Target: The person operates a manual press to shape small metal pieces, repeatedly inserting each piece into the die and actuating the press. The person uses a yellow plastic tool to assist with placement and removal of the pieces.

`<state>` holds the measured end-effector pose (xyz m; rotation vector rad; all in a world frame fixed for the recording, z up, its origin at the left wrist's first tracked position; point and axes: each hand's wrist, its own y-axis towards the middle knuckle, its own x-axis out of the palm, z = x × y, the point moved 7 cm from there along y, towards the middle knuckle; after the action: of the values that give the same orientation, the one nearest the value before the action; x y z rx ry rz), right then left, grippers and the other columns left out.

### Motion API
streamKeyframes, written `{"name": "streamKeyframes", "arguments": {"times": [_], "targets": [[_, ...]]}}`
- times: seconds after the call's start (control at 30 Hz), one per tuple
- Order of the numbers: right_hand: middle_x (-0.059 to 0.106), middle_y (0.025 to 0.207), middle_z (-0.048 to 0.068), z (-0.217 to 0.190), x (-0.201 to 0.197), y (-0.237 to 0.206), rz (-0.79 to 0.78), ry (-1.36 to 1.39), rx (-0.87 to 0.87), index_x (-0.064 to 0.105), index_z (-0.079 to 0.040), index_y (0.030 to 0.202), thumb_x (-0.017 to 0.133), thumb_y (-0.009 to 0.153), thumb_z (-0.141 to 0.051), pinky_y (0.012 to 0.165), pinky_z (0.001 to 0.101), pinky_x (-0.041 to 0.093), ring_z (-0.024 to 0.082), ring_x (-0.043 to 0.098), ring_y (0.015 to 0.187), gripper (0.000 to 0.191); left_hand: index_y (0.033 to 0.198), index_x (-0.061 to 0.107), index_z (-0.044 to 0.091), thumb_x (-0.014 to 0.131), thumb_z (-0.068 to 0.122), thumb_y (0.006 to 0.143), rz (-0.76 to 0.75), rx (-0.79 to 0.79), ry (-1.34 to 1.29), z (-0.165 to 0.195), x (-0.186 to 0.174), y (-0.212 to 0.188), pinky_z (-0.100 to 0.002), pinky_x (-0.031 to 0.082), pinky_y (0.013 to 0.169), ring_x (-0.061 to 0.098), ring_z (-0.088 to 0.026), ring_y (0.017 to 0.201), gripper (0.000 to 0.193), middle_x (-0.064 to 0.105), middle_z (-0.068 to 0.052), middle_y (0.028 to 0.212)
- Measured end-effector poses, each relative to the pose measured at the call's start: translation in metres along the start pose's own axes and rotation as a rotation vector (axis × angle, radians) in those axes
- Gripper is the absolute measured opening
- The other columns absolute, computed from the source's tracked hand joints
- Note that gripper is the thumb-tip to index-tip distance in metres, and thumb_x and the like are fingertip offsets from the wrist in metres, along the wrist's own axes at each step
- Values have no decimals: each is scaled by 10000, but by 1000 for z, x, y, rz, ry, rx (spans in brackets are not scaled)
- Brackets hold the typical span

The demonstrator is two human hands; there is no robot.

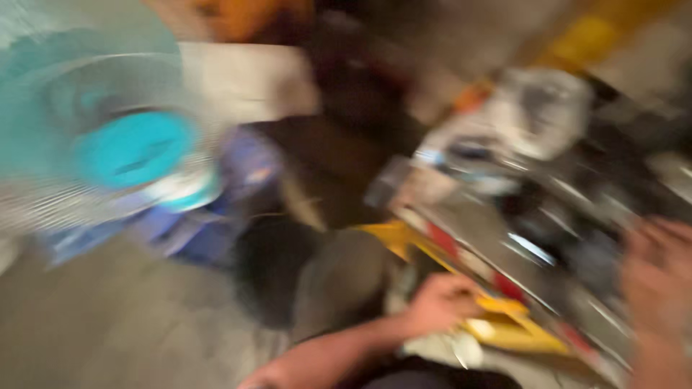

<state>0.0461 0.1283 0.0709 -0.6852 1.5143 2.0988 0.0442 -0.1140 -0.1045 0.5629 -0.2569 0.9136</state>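
The whole head view is smeared by motion. My left hand [441, 302] reaches in from the bottom centre with curled fingers and rests against a yellow flat piece [504, 324] at the edge of a cluttered work surface. The blur hides whether it grips the piece. At the right edge, my right hand [659, 277] hovers over dark metal parts [569, 238], and its fingers are too blurred to read.
A round fan with a teal hub [133, 148] and wire guard fills the left side. Blue items [194, 230] lie below it on a grey floor [115, 324]. A crumpled clear plastic bag [540, 108] sits at the upper right. A dark rounded object [339, 281] lies near my forearm.
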Motion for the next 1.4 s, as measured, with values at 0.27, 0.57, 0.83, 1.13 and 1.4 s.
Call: {"name": "streamKeyframes", "arguments": {"times": [0.27,0.57,0.83,1.13,1.4], "targets": [[745,1087,113,3,-60,14,287,193,482,718,-22,1082,817,1000,-8,957,364,572,260,718,1023,130,942,656,17,698,25,918,49,-371,-62,-23,8,-4,-216,408,600,520,-43,704,49,593,37,770],[730,1090,126,-20,-44,57,294,466,506,712,-5,1090,766,999,19,925,318,554,232,694,1002,108,940,645,31,688,33,922,37,-425,-134,-33,5,-11,-220,352,562,471,-25,657,47,566,52,732],[746,1146,72,-38,-33,68,-7,129,331,757,-79,1061,786,937,-123,971,453,441,278,635,1085,134,926,645,26,700,23,914,26,-413,-74,-30,4,-11,-224,335,563,445,-21,656,56,519,65,711],[665,1360,127,-42,-38,79,-216,78,170,528,-68,1463,805,885,-395,1103,518,352,388,564,1264,719,940,641,36,696,8,896,37,-396,-127,-27,8,-9,-216,409,619,528,-25,713,76,600,51,766],[431,1541,263,34,4,74,-689,251,471,375,-95,1585,683,883,-615,1130,466,341,439,395,1416,927,931,644,36,703,8,902,26,-352,-45,-23,6,-9,-215,402,628,507,-22,723,71,572,57,773]]}}
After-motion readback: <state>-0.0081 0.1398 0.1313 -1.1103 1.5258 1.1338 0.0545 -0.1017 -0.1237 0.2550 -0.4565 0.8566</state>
